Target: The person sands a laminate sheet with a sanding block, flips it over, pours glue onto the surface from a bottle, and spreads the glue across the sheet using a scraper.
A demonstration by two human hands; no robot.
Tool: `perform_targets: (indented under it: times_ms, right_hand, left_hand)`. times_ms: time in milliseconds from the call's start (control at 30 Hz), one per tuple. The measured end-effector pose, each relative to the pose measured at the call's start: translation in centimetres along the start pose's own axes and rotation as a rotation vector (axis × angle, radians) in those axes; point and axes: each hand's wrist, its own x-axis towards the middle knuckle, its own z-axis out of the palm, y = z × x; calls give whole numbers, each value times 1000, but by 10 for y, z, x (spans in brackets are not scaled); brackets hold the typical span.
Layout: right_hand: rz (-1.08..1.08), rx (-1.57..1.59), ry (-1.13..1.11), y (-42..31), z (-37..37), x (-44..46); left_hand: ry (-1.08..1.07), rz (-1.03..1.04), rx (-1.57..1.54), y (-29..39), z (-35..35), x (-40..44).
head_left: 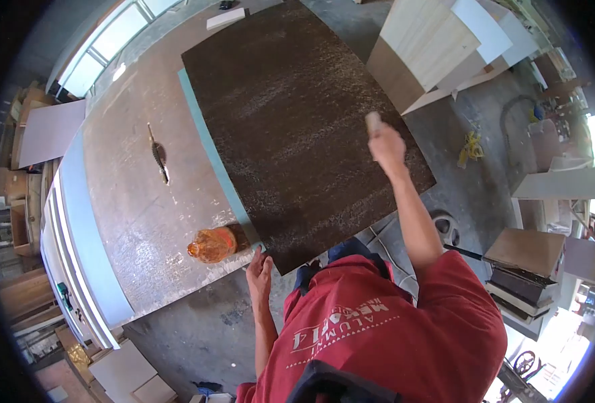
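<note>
A large dark brown board, its surface streaked with a wet-looking sheen, lies across the workbench. Over its right part, my right hand is closed around a small pale tool, blurred by motion; its exact kind is unclear. My left hand is at the board's near left corner, fingers closed on the edge by the end of a light blue strip. Just left of that hand, an orange-stained plastic bottle lies on the bench.
A saw blade sticks up through a slot in the bench. Pale wooden cabinet parts stand at the far right. Yellow cord lies on the floor, and stacked boards sit to my right. A white block rests at the back.
</note>
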Motion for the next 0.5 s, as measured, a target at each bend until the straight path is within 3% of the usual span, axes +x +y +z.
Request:
perform_targets:
  times_ms: [167,333,400,500]
  right_hand:
    - [299,-241,120,72,-21,50]
    - [234,-251,-58,15,0,134]
    - [124,-230,23,-7,31,172]
    - [-49,-249,-45,-62,64,198]
  left_hand:
    - [82,81,102,-4,12,-8]
    - [115,92,211,-16,22,-9]
    - [95,35,175,7,30,-15]
    - [130,66,196,-7,31,-18]
